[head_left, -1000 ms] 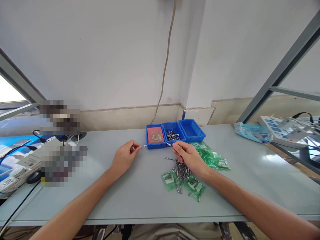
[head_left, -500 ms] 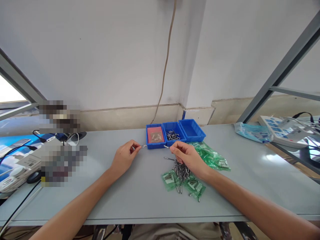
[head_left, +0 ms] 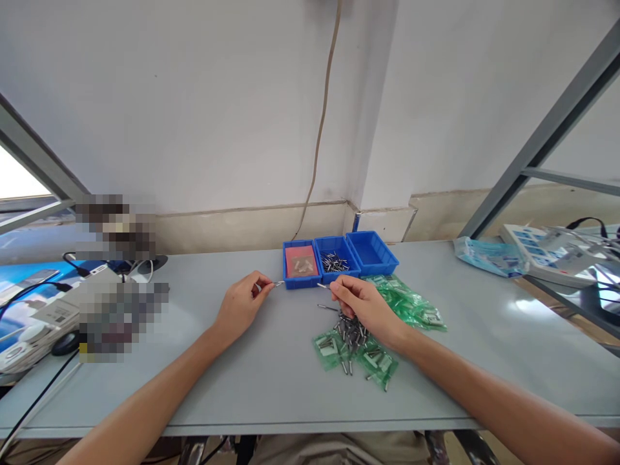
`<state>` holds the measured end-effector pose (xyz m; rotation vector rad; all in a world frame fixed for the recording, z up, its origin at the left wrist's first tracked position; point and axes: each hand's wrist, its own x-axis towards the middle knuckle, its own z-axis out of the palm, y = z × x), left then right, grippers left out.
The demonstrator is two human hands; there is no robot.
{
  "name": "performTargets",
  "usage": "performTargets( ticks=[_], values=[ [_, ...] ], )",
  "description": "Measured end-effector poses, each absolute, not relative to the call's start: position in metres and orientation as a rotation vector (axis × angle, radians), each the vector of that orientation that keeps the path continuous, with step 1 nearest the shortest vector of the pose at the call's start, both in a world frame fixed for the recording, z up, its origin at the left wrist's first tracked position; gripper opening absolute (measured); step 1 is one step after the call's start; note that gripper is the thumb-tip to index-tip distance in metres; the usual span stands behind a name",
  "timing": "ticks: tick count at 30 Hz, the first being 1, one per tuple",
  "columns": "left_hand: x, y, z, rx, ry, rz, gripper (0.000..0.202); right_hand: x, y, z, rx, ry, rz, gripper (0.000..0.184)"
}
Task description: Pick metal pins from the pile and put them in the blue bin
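My left hand point(head_left: 241, 305) rests on the grey table point(head_left: 271, 368) and pinches a small metal pin point(head_left: 278, 283) that points right, just in front of the left blue tray point(head_left: 301, 263). My right hand point(head_left: 362, 304) pinches another thin metal pin point(head_left: 322, 285) that points left, a short gap from the first one. Under and beside my right hand lies a heap of loose metal pins point(head_left: 349, 334) on small green bags point(head_left: 334, 349).
Three blue trays stand in a row at the back: the left one holds a pink pad, the middle tray point(head_left: 336, 261) holds pins, the right tray point(head_left: 372, 253) looks bare. More green bags point(head_left: 411, 303) lie to the right. Devices and cables sit at the far left and right.
My right hand has moved slightly left and down with its pin, which brings the pin's tip nearer to the pin in my left hand. My left hand has stayed still.
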<state>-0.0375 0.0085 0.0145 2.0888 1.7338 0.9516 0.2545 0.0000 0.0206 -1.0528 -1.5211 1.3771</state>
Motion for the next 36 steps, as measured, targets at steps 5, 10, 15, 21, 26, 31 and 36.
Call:
performTargets(
  ticks=[5,10,15,21,26,31,36],
  values=[
    [-0.0392,0.0099,0.0125,2.098,1.735,0.938,0.020,0.2542,0.0018,0.0178,-1.040,-1.383,1.444,0.042],
    [-0.0381,0.0089,0.0150,2.090,1.758,0.925,0.024,0.2535,0.0038,0.0181,-0.991,-1.244,1.488,0.039],
    [-0.0363,0.0075,0.0184,2.094,1.763,0.907,0.025,0.2534,0.0053,0.0184,-1.009,-1.184,1.478,0.040],
    [-0.0372,0.0079,0.0174,2.109,1.744,0.886,0.023,0.2540,0.0063,0.0181,-1.054,-1.163,1.456,0.042],
    [-0.0382,0.0076,0.0152,2.124,1.691,0.862,0.023,0.2549,0.0071,0.0164,-1.050,-1.157,1.430,0.041],
    [-0.0375,0.0062,0.0169,2.120,1.670,0.834,0.024,0.2560,0.0084,0.0164,-1.058,-1.208,1.351,0.040],
    [-0.0340,0.0019,0.0173,2.154,1.469,0.706,0.028,0.2552,0.0060,0.0184,-1.103,-1.384,1.253,0.037]
  ],
)
